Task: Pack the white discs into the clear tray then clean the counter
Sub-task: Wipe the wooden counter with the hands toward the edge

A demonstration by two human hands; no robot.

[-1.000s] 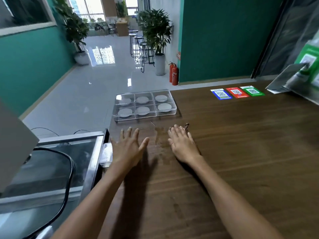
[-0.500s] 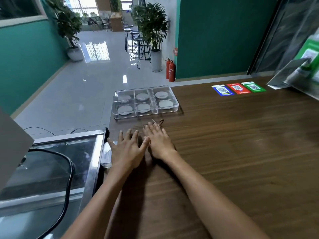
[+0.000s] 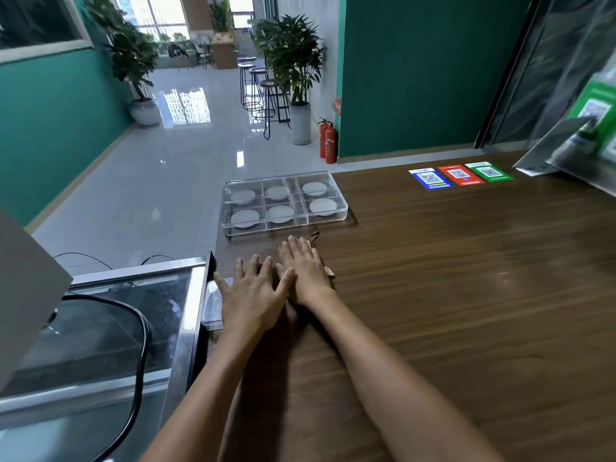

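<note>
A clear tray with several compartments rests at the far left corner of the dark wooden counter. Each compartment holds one white disc. My left hand lies flat and spread on the counter near its left edge, holding nothing. My right hand lies flat beside it, fingers together, its thumb side touching the left thumb. Small scraps show at the right hand's fingertips and a tan bit by its outer edge.
Blue, red and green QR stickers lie at the counter's far edge. A tilted sign stand occupies the far right. Left of the counter is a glass-topped case with a black cable, and a clear lid by my left hand.
My right hand slid leftward across the counter until it met the left hand, pushing small scraps along. The left hand stayed nearly still.
</note>
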